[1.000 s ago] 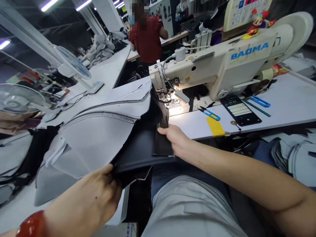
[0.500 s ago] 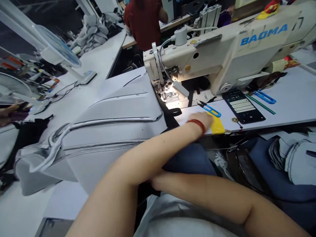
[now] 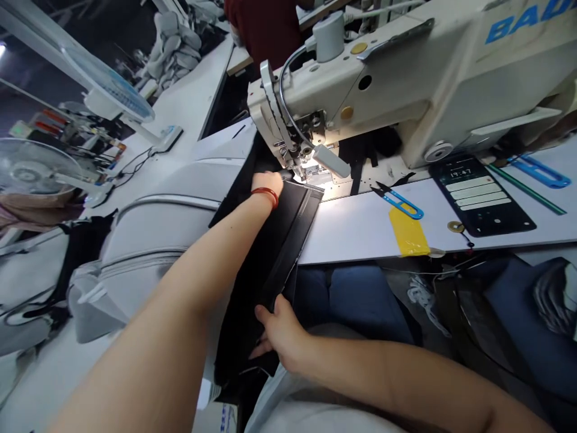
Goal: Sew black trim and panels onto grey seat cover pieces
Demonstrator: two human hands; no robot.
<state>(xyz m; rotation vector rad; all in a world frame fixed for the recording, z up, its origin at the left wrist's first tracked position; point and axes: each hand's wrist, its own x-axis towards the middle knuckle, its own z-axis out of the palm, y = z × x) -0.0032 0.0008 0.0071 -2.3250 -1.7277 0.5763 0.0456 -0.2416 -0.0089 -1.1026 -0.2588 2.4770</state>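
A long black fabric piece (image 3: 274, 240) runs from my lap up to the presser foot (image 3: 303, 171) of the cream sewing machine (image 3: 406, 78). My left hand (image 3: 268, 180), with a red bracelet on the wrist, reaches forward and rests closed on the far end of the black piece, just left of the lit needle area. My right hand (image 3: 280, 328) pinches the near end of the same piece, thumb on top, at the table's front edge. A grey padded cover (image 3: 153, 234) lies to the left, under my left forearm.
Blue thread snips (image 3: 400, 202), a yellow tag (image 3: 408, 232), a phone (image 3: 480, 193) and a green pen (image 3: 527, 191) lie on the white table right of the needle. Two fans (image 3: 110, 84) stand at the left. A person in red (image 3: 265, 24) works behind.
My left hand has swung from the yellow tag back left to the presser foot. The black piece now lies stretched toward the needle, and my right hand grips its near end.
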